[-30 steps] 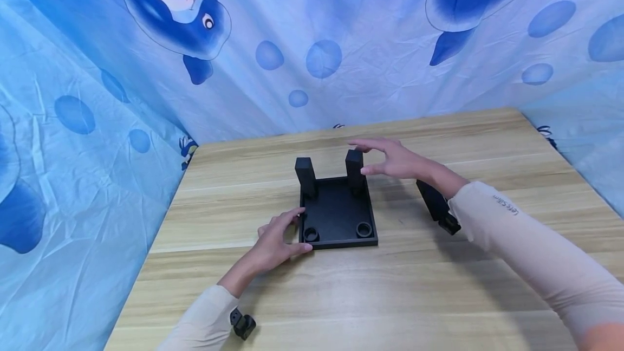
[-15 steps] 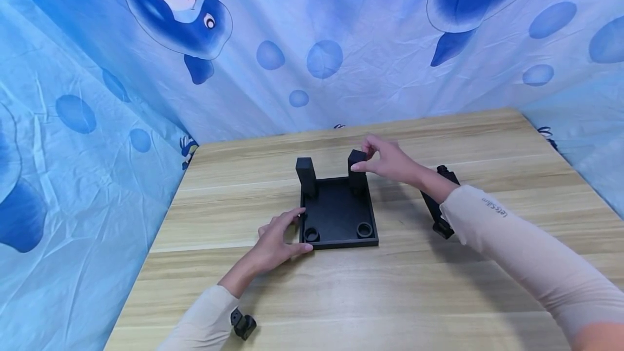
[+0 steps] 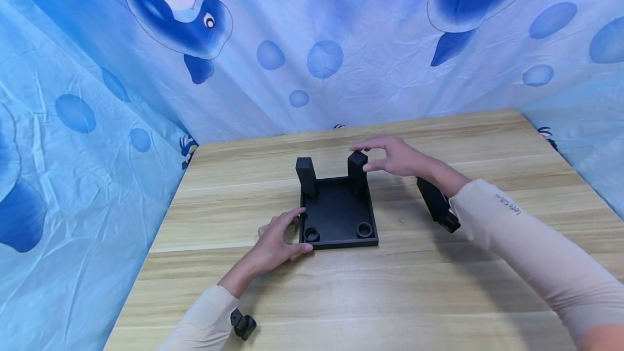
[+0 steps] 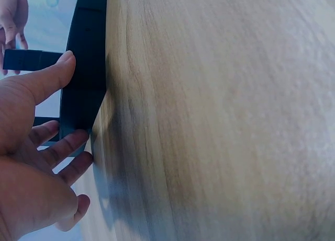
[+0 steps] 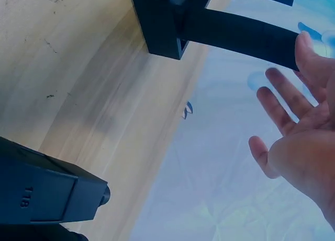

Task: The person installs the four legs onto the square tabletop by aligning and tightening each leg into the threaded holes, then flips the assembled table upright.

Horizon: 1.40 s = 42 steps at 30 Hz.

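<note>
A rimmed black tabletop [image 3: 336,211] lies underside up on the wooden table. Two square black legs stand upright at its far corners, a left leg [image 3: 306,177] and a right leg [image 3: 357,175]. Round sockets [image 3: 364,229] show at both near corners. My left hand [image 3: 272,240] holds the near left corner, thumb on the near wall and fingers along the left side. My right hand [image 3: 397,158] has thumb and index finger at opposite sides of the right leg's top. In the right wrist view the other fingers [image 5: 285,97] are spread apart from the leg.
Black devices sit at my wrists, a right one [image 3: 436,205] and a left one [image 3: 242,324]. A black block marked 118 [image 5: 47,183] fills the right wrist view's lower left. A blue dolphin-print curtain [image 3: 312,69] hangs behind the table [image 3: 244,188].
My right hand twisted at the right leg, thumb swinging left across it, then swung back with fingers spread wider. The leg is turned, its top now a diamond. My left hand has stayed put.
</note>
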Motion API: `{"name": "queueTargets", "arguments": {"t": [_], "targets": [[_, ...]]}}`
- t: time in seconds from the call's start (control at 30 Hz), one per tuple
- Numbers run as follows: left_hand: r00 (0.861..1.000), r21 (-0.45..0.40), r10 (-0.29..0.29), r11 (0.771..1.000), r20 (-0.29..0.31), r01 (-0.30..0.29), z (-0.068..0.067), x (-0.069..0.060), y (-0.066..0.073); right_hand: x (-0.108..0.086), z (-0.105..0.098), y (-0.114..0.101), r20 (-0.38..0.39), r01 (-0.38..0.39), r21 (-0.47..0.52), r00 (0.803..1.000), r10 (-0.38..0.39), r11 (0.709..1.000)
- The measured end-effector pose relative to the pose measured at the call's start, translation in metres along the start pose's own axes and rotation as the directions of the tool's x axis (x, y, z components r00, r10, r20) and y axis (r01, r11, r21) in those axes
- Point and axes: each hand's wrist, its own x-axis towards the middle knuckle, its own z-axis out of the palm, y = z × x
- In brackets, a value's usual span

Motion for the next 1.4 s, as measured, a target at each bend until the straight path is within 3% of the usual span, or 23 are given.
{"name": "queueTargets", "arguments": {"t": [0.07,0.4,0.57,0.83,1.17,1.4], "targets": [[1.000,0.002,0.000,1.000,-0.001,0.000,0.000,0.000,0.000,0.001,-0.001,-0.001,-0.003,0.005,0.002,1.000,-0.005,1.000],[1.000,0.002,0.001,1.000,-0.006,-0.001,0.000,0.000,-0.001,0.003,0.019,0.002,-0.175,-0.056,0.003,0.983,0.056,0.998],[1.000,0.001,-0.005,1.000,-0.005,0.005,0.001,0.000,0.000,0.000,0.016,0.003,-0.145,-0.092,0.006,0.985,0.092,0.996],[1.000,0.000,-0.005,1.000,-0.007,0.005,0.001,0.000,0.000,0.000,0.001,0.000,-0.040,-0.021,-0.003,0.999,0.020,1.000],[1.000,-0.010,0.021,1.000,-0.011,-0.021,0.001,0.000,-0.001,0.003,0.014,0.000,-0.154,-0.039,0.005,0.987,0.039,0.999],[1.000,-0.010,-0.001,1.000,-0.004,0.001,0.000,-0.001,0.000,0.001,0.017,-0.001,-0.157,-0.088,-0.056,0.984,0.078,0.995]]}}
